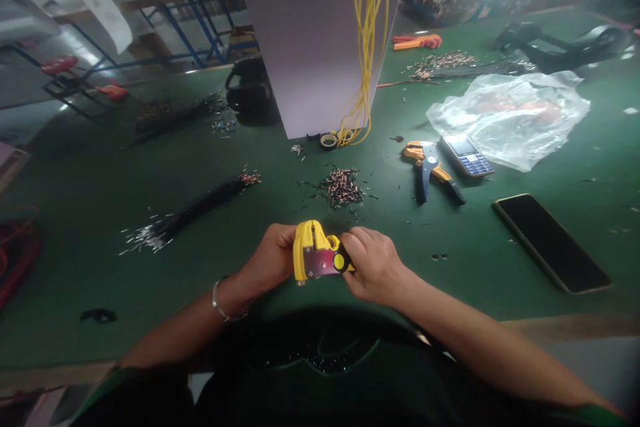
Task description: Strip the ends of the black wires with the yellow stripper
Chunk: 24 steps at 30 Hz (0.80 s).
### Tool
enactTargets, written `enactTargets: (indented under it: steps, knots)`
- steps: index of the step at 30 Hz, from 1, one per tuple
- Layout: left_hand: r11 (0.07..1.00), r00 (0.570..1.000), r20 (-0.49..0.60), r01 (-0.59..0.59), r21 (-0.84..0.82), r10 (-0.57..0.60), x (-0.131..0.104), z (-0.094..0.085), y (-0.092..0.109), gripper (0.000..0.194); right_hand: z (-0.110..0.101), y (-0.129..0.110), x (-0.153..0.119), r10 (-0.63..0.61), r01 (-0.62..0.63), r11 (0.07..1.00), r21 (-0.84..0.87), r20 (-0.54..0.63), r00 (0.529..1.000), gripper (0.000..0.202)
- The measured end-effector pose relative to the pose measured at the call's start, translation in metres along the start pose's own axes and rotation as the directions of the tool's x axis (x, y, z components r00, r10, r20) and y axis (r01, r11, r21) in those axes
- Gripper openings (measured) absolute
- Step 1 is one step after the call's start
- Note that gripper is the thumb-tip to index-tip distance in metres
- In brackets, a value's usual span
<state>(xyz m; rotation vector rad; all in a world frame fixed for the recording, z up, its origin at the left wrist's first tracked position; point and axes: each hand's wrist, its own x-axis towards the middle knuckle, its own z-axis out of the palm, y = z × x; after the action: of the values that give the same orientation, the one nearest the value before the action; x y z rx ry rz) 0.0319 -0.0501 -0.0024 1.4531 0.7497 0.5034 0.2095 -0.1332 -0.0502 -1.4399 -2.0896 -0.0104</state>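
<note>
Over the table point(165, 307), our right hand point(375, 263) clasps a yellow wire stripper point(313, 260); our left hand's point(267, 263) grip we cannot tell. Black wires point(200, 208) look tipped one end, bare copper the other.

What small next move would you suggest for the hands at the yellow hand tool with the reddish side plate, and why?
Perhaps ease the left hand slightly outward: its fingertips are hidden behind the head of the yellow hand tool, while the right hand grips the handle end, so a squeeze might pinch them.
</note>
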Motion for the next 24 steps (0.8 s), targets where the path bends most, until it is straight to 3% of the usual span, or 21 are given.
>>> enactTargets:
  steps: [7, 10, 13, 15, 18, 21, 24]
  knots:
    - [0.998, 0.999, -0.001, 0.033, -0.054, -0.033, 0.001, -0.001, -0.006, 0.029, 0.0, -0.002, 0.0, 0.023, -0.023, 0.999, 0.037, 0.007, 1.0, 0.011]
    - [0.998, 1.0, 0.009, 0.021, -0.065, -0.02, 0.001, -0.002, -0.006, 0.019, 0.002, -0.003, 0.001, 0.074, -0.073, 0.987, 0.14, 0.004, 0.997, 0.01]
    - [1.0, 0.999, 0.044, 0.025, 0.008, -0.025, 0.001, 0.0, -0.001, 0.02, 0.004, -0.004, 0.002, 0.204, -0.216, 0.921, 0.325, 0.071, 0.976, 0.015]
    - [0.994, 0.997, 0.049, 0.055, 0.091, -0.06, 0.001, 0.002, 0.005, 0.022, 0.003, -0.004, 0.004, 0.3, -0.353, 0.81, 0.469, 0.187, 0.935, 0.016]
    - [0.978, 0.991, 0.021, 0.126, 0.165, -0.131, 0.002, 0.004, 0.011, 0.017, 0.001, -0.001, 0.009, 0.365, -0.513, 0.558, 0.652, 0.362, 0.857, 0.01]
    - [0.965, 0.976, -0.004, 0.217, 0.148, -0.219, 0.002, 0.004, 0.011, 0.014, 0.0, 0.005, 0.014, 0.4, -0.594, 0.322, 0.738, 0.462, 0.791, 0.017]
    - [0.963, 0.969, -0.022, 0.247, 0.111, -0.246, 0.002, 0.002, 0.008, 0.016, 0.002, 0.011, 0.015, 0.455, -0.642, 0.171, 0.747, 0.518, 0.724, 0.023]
